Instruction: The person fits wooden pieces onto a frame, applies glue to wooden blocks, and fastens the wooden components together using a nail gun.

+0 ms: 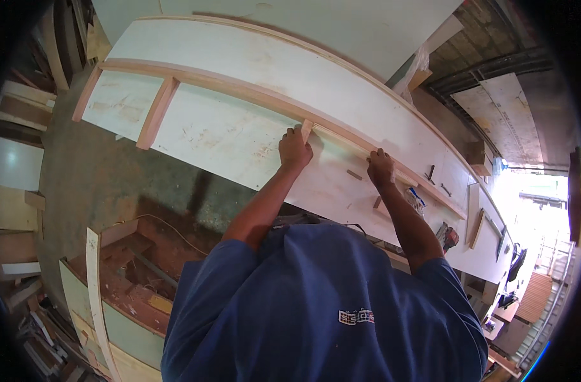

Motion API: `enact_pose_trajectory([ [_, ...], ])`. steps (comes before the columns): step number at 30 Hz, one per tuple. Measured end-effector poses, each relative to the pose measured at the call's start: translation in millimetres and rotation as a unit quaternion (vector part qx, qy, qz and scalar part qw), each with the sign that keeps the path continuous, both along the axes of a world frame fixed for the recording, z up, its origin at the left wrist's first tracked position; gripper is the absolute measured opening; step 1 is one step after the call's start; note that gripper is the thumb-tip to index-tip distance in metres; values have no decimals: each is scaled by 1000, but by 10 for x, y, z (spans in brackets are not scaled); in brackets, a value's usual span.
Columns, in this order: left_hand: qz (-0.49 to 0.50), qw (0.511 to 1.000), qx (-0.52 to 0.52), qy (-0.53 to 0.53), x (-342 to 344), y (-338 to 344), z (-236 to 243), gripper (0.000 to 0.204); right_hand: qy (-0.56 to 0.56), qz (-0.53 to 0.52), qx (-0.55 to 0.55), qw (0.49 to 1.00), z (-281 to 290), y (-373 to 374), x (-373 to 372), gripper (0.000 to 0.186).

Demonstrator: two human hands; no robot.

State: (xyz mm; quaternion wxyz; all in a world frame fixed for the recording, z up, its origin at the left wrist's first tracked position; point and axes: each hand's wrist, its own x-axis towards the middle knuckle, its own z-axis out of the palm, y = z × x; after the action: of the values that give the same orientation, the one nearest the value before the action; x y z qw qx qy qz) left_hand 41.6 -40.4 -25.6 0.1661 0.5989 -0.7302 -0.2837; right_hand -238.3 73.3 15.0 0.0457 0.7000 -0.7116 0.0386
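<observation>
The left hand (295, 150) pinches a wooden piece (307, 129) by the rail (239, 90), apparently positioning it; the right hand (381, 168) curls nearby (hold unclear); next calls for steady alignment

Tabletop (207, 137): is stretching across before the person (328, 286).
Rail (239, 90): is lying lengthwise on the tabletop.
Crosspieces (158, 113): are extending from the rail's left part toward the person.
Block (307, 129): is sitting against the rail, at the left grip (295, 148).
Right grip (381, 168): is touching the rail, right of the block.
Stick (354, 174): is lying on the tabletop between the grips.
Box (134, 334): is standing on the floor (125, 175), left of the person.
</observation>
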Motion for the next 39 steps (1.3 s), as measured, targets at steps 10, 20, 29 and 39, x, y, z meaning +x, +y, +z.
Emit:
enact_pose_trajectory([
  [10,59,990,99,81,117,-68,64,71,18,-15,38,999,43,-15,64,16],
  [20,0,980,178,91,132,-329,-32,96,21,-31,58,998,33,-56,62,16],
  [29,64,876,167,448,257,-345,-232,56,23,-45,63,997,25,-26,40,12],
  [39,211,922,226,234,-52,-528,-10,42,-6,-31,27,999,80,-55,153,13],
])
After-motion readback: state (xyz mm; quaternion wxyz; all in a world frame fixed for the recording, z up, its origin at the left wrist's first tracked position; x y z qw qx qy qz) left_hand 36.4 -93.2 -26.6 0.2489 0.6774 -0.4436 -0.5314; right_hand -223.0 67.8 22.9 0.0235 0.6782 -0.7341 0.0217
